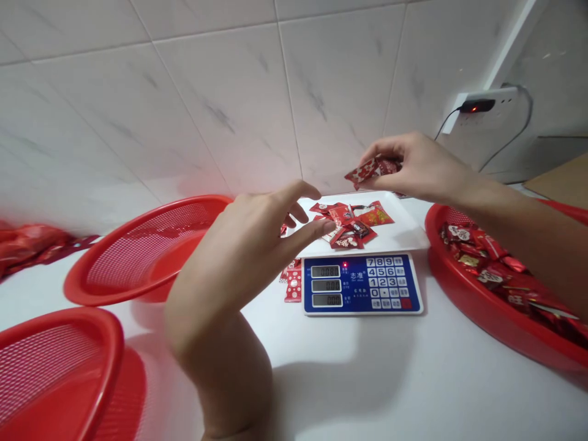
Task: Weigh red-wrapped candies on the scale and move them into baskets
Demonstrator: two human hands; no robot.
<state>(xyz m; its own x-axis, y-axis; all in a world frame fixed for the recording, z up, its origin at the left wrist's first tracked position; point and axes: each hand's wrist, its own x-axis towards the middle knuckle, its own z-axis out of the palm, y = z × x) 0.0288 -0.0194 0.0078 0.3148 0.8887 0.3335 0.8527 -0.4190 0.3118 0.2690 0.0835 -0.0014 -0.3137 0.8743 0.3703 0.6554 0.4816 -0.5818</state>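
Above the far right part of a digital scale (358,305), my right hand (416,165) is closed on red-wrapped candies (366,171). Several more wrapped candies (342,214) lie in a loose pile on the scale's white pan (407,229). My left hand (257,229) hovers at the pan's left edge, thumb and fingers apart, holding nothing that I can see. Its thumb tip is close to the pile. A few red packets (293,288) lie on the table along the scale's left side, partly hidden behind this hand.
On the right, a red basket (463,300) is full of red-wrapped candies, under my right forearm. Two red mesh baskets, one farther back (110,260) and one nearer (110,367), stand on the left. Red bags (32,245) lie behind them. A power strip (482,104) hangs on the tiled wall.
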